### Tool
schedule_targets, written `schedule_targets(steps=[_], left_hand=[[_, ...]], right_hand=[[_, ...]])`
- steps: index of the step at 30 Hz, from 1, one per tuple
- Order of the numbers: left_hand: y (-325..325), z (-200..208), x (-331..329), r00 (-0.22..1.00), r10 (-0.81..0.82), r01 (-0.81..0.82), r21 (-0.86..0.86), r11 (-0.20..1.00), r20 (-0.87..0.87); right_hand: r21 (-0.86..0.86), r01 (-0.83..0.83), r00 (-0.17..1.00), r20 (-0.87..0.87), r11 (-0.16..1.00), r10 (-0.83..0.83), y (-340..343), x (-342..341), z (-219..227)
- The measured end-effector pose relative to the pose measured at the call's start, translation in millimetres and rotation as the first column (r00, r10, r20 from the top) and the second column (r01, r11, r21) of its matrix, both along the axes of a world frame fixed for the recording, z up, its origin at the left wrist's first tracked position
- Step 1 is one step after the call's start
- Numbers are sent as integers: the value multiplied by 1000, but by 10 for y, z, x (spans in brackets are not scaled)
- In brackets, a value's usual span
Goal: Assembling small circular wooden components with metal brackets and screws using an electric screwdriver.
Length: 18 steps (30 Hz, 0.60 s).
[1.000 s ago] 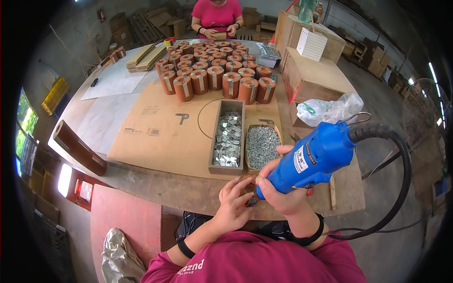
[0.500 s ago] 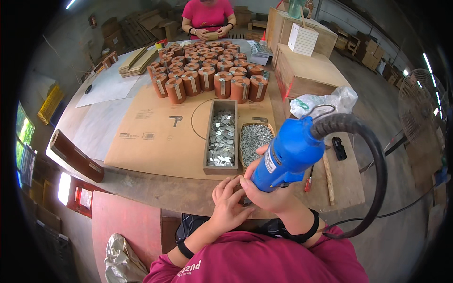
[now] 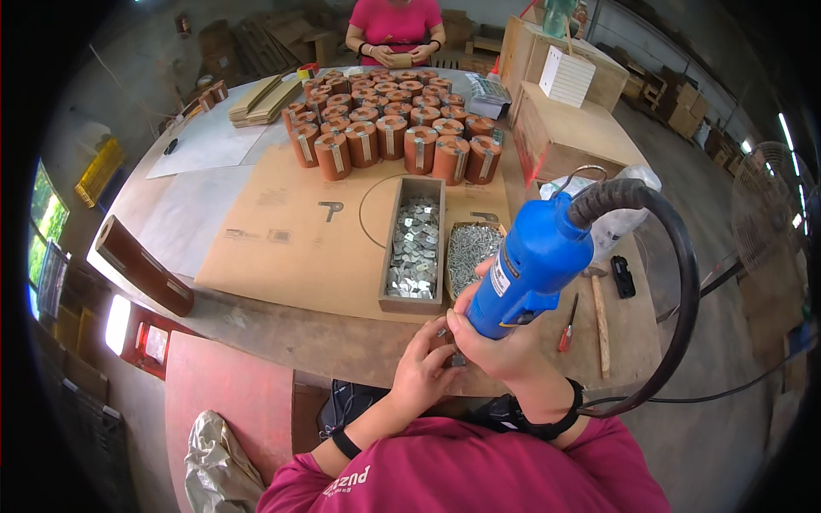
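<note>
My right hand (image 3: 503,352) grips a blue electric screwdriver (image 3: 534,261), tilted over the near table edge, with a black cable curving from its top. Just left of it, my left hand (image 3: 421,366) has its fingers curled and thumb pressed in around a small piece, mostly hidden. A bit of grey metal (image 3: 458,360) shows by the fingertips; the tool's tip is out of sight. Beyond my hands stands a long grey box (image 3: 411,304) holding small silvery metal plates (image 3: 416,248). Beside it, a shallow container is filled with screws (image 3: 473,255).
Many brown hollow cylinders (image 3: 391,137) stand at the far side, before a person in pink (image 3: 395,26). Another brown cylinder (image 3: 145,269) lies at the left edge. Right of the tool lie a red-handled screwdriver (image 3: 566,335), a hammer (image 3: 602,329) and a black object (image 3: 623,278).
The view has shifted slightly. My left fingers have curled in closer to the tool, and the grey metal bit shows more. The hammer's head has come into sight.
</note>
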<state>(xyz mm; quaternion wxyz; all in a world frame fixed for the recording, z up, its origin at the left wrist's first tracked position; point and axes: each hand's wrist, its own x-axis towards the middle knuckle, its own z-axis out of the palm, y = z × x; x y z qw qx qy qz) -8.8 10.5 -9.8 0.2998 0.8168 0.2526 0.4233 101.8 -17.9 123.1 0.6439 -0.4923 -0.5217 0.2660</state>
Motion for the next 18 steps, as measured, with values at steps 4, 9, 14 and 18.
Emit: schedule_targets(steps=[4, 9, 14, 18], left_hand=[[-1, 33, 26, 999, -18, 19, -20, 1000, 42], [-1, 4, 16, 999, -18, 17, 6, 1000, 36], [-1, -21, 14, 1000, -9, 9, 27, 1000, 12], [-6, -22, 13, 1000, -3, 3, 22, 1000, 8]], right_hand=[[10, -11, 989, 147, 1000, 9, 9, 46, -27], [33, -39, 993, 110, 999, 35, 16, 97, -62], [-34, -28, 998, 62, 999, 30, 14, 97, -109], [47, -70, 997, 29, 996, 68, 39, 99, -104]])
